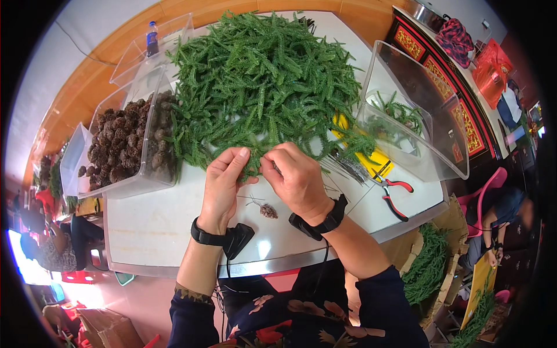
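My left hand (pixel 223 174) is closed on an artificial pine sprig (pixel 250 170), thumb against the fingers. Close beside it, my right hand (pixel 297 178) pinches at the same sprig, its fingertips partly hidden behind the hand. Just below the hands, a small pine cone (pixel 268 211) with thin wire ends lies on the white table (pixel 151 232). Beyond them rises a large heap of green artificial pine sprigs (pixel 261 75). Pliers with red and black handles (pixel 397 199) lie to the right, jaws toward a yellow packet (pixel 380 163) and a bundle of dark wires (pixel 351 168).
A clear bin of pine cones (pixel 119 139) stands at the left, and a tilted clear bin (pixel 415 142) with a few sprigs at the right. A bottle (pixel 152 39) is at the back left. A cardboard box of greenery (pixel 429 267) sits lower right. Other people sit at both sides.
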`<act>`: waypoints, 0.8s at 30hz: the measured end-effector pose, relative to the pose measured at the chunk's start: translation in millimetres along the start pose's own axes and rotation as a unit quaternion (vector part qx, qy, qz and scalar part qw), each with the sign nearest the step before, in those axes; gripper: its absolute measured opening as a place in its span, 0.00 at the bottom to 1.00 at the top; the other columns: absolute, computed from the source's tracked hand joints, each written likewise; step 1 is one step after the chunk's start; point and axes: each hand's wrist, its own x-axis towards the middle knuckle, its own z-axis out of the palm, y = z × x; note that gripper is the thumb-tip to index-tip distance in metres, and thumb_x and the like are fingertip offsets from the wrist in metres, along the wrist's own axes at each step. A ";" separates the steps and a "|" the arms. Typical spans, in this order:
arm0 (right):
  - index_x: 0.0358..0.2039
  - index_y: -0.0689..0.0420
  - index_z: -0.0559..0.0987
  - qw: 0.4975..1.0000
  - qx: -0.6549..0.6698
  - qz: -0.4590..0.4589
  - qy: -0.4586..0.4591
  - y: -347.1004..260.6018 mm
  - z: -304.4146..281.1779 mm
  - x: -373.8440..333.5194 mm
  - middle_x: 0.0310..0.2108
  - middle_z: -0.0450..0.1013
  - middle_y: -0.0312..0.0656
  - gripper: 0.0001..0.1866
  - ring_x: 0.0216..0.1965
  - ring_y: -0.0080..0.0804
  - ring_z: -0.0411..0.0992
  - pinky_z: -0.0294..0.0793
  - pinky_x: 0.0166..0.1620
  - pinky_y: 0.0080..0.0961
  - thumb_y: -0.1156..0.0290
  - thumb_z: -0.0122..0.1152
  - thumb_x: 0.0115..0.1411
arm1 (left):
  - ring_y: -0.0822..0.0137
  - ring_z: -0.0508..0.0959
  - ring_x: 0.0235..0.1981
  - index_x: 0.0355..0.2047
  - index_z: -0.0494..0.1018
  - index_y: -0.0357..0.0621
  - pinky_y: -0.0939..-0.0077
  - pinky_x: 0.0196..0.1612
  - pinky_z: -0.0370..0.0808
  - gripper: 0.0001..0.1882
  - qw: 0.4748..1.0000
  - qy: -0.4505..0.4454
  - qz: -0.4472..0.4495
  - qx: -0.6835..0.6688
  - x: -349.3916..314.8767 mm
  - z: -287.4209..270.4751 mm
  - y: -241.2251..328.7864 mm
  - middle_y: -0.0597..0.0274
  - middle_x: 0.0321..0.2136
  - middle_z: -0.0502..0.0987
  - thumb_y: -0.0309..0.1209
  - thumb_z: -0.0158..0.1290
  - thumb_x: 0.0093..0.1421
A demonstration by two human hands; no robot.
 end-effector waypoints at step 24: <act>0.31 0.60 0.71 0.984 0.154 0.085 -0.038 -7.7 -1.2 -1.3 0.33 0.70 0.40 0.17 0.33 0.29 0.74 0.80 0.35 0.22 0.82 0.73 0.46 | 0.79 0.72 0.27 0.36 0.80 0.36 0.85 0.31 0.68 0.08 0.985 0.067 0.085 0.138 -10.2 14.7 4.3 0.67 0.26 0.77 0.28 0.60 0.59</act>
